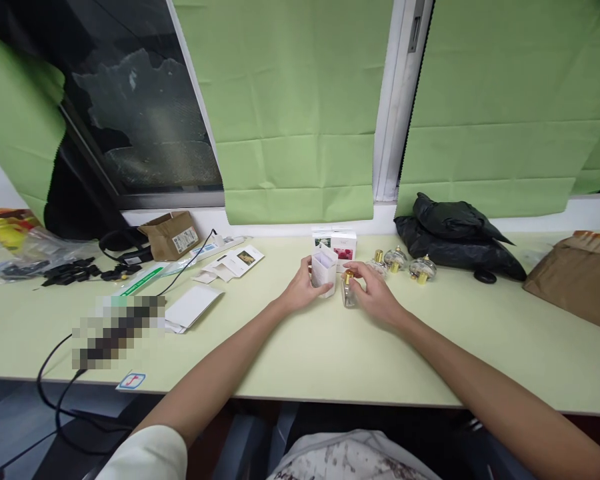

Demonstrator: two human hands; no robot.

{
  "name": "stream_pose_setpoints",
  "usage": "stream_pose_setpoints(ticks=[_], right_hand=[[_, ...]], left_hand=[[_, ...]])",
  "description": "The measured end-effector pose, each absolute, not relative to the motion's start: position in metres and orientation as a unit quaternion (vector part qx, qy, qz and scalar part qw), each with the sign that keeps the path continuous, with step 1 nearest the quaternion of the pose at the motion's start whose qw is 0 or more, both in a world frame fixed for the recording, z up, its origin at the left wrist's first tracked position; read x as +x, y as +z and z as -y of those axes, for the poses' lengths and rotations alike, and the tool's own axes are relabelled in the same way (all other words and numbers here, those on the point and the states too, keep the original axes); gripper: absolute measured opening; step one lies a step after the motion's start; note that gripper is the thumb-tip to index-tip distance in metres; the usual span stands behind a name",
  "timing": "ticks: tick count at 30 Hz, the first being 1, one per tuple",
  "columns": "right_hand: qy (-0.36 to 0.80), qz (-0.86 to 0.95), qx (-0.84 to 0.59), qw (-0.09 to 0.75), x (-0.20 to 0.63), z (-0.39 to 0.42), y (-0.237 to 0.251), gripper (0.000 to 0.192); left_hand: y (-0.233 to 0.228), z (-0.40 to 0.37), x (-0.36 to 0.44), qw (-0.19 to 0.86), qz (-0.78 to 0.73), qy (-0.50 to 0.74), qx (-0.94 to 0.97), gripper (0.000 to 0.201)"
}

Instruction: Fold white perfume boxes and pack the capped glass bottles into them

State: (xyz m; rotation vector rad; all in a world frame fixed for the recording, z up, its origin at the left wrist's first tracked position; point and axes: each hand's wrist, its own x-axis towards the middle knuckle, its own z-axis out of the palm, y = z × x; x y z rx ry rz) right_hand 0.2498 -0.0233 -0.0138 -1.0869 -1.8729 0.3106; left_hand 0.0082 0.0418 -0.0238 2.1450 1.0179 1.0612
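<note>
My left hand (301,288) grips a small white carton (324,270) that stands upright on the pale green table (300,360) with its top flap open. Right beside it, my right hand (375,293) holds a small clear glass bottle with a gold cap (349,288), also standing on the table. Behind them stand two closed white boxes, one with a pink flower print (343,249). Three more round glass bottles with gold caps (396,259) lie to the right of those boxes.
A black plastic bag (455,237) lies at the back right and a brown parcel (580,277) at the far right. On the left are flat white cartons (193,307), a cardboard box (173,235), a power strip, black cables (70,272) and a blurred patch.
</note>
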Motion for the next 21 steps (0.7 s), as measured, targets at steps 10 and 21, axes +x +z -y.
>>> stream_pose_setpoints(ticks=[10, 21], right_hand=[[0.109, 0.763, -0.449, 0.452, 0.2503, 0.0176, -0.0159, 0.028], [0.168, 0.771, -0.474, 0.391, 0.2537, 0.0208, -0.0147, 0.028]], left_hand=[[-0.0203, -0.0443, 0.0034, 0.195, -0.417, 0.414, 0.785, 0.087], [-0.0252, -0.0479, 0.0066, 0.201, -0.455, 0.424, 0.757, 0.049]])
